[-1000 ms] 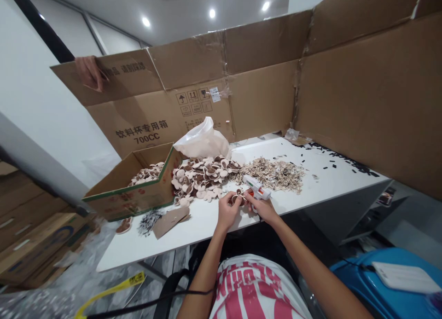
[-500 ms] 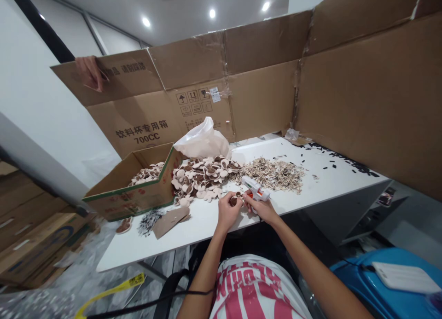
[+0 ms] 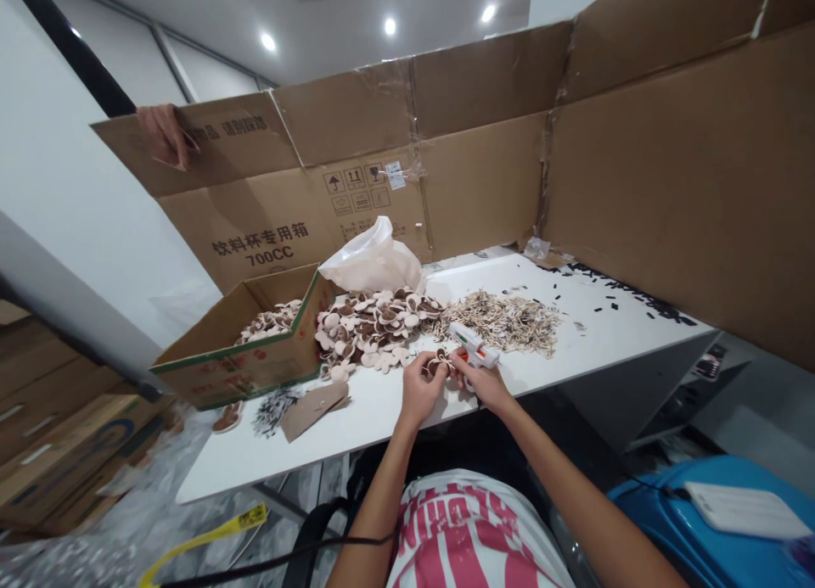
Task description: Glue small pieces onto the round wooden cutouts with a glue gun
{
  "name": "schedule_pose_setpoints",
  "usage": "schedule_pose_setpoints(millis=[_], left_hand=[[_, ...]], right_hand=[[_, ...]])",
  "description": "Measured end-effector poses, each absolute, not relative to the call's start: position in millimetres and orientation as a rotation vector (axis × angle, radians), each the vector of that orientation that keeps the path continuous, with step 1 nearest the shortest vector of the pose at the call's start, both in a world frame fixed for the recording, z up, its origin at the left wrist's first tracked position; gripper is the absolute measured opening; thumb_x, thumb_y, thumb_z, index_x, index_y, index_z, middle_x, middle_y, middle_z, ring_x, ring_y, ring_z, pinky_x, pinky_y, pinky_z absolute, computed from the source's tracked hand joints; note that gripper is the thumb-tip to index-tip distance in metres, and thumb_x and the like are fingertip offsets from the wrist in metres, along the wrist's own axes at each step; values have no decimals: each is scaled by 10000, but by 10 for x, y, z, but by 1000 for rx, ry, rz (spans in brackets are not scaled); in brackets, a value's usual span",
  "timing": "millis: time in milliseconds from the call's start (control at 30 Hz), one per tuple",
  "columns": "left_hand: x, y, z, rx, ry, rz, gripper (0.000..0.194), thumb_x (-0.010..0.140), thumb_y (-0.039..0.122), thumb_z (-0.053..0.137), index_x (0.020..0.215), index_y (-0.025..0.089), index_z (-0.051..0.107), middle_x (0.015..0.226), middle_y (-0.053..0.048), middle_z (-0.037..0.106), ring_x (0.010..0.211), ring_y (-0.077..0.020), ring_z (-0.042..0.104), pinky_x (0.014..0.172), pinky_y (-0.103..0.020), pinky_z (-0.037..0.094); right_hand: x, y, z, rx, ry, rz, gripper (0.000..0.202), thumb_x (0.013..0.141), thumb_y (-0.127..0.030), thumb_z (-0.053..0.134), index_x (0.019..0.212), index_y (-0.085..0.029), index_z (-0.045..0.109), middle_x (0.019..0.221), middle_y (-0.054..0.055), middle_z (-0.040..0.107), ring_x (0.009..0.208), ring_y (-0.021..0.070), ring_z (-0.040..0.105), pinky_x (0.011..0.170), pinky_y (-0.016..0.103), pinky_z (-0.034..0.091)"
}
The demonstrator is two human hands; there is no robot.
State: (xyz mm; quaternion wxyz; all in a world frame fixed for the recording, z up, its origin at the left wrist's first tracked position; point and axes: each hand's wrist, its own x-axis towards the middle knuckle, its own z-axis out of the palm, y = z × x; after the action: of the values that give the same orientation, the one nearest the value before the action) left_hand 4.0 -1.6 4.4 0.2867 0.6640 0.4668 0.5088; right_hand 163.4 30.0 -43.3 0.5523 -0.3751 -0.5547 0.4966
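My left hand [image 3: 418, 393] is closed, pinching a small brown and cream felt piece [image 3: 435, 367] above the table's front edge. My right hand [image 3: 487, 386] is wrapped round a white hot glue gun [image 3: 473, 344] whose nozzle side is partly hidden. The thumb and fingertips of that hand also meet at the felt piece, where a thin cream loop or bow shows; its exact form is too small to tell. Just beyond my hands lie a heap of brown and cream felt shapes [image 3: 375, 325] and a pile of small cream bow-like strips [image 3: 509, 321].
A cardboard box [image 3: 235, 372] with more felt shapes stands left, beside a white plastic bag [image 3: 375, 261]. Brown card [image 3: 311, 411] and grey strips [image 3: 273, 411] lie nearer. Tall cardboard walls [image 3: 484, 189] enclose the table's back and right. Another person's hand [image 3: 166, 137] rests over the left top edge.
My right fingertips have shifted slightly at the felt piece, and the cream loop shows more clearly. The glue gun has moved marginally. Both hands keep their hold.
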Motion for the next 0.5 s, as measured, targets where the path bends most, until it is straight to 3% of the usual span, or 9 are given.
schedule_pose_setpoints(millis=[100, 233, 300, 400, 500], left_hand=[[25, -22, 44, 1766, 1200, 1388, 284, 924, 333, 649, 1178, 207, 659, 1039, -57, 734, 897, -204, 692, 763, -296, 502], [8, -28, 37, 1778, 1179, 1508, 379, 937, 304, 635, 1305, 222, 598, 1173, -98, 687, 1044, -235, 665, 874, -351, 522], [6, -30, 47, 1812, 1176, 1575, 329, 961, 320, 614, 1277, 229, 624, 1206, -108, 670, 1087, -246, 648, 932, -381, 517], [10, -36, 83, 1903, 1202, 1634, 211, 1017, 360, 550, 1086, 227, 698, 1123, -98, 682, 1108, -254, 634, 996, -409, 492], [22, -51, 126, 1939, 1217, 1652, 274, 1048, 387, 508, 951, 225, 706, 1016, -84, 694, 1050, -247, 638, 988, -409, 488]], right_hand=[[1619, 307, -419, -875, -1243, 1181, 469, 899, -692, 731, 935, -230, 656, 687, 4, 648, 519, 182, 605, 491, 247, 466], [1600, 298, -382, -898, -1177, 1190, 486, 860, -702, 741, 951, -237, 632, 694, 6, 646, 497, 191, 591, 432, 249, 414], [1592, 298, -377, -910, -1166, 1179, 493, 848, -712, 736, 950, -242, 625, 691, 3, 642, 491, 197, 588, 419, 252, 404], [1585, 309, -394, -913, -1158, 1159, 495, 850, -714, 735, 950, -242, 625, 697, 4, 650, 485, 193, 590, 417, 250, 412], [1583, 317, -403, -913, -1163, 1134, 483, 868, -700, 730, 930, -232, 630, 693, 9, 654, 471, 183, 582, 418, 249, 414]])
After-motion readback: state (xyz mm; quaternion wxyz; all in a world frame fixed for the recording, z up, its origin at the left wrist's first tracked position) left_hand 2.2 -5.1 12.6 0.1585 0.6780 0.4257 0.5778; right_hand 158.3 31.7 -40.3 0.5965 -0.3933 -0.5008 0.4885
